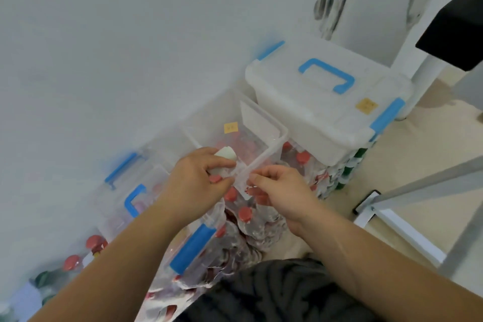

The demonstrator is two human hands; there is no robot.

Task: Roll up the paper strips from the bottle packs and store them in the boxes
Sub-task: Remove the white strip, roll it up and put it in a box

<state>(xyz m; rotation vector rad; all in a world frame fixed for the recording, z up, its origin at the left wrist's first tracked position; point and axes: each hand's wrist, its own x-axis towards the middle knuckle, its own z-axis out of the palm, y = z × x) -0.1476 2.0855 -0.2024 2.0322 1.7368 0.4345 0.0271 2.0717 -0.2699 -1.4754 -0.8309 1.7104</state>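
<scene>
My left hand (200, 178) grips a white roll of paper strip (226, 155), which sticks out above and below the fingers. A short pale length of strip (241, 174) runs from that roll to my right hand (281, 188), which pinches its end between thumb and forefinger. Both hands are over the near corner of an open clear box (283, 136) with a yellow sticker. Shrink-wrapped packs of red-capped bottles (245, 213) lie under the hands and under the boxes.
A closed white box with blue handle and clips (326, 74) sits on bottle packs at the right. Clear lidded boxes with blue handles (133, 202) stand at the left against the white wall. A white table frame (418, 183) is at the right.
</scene>
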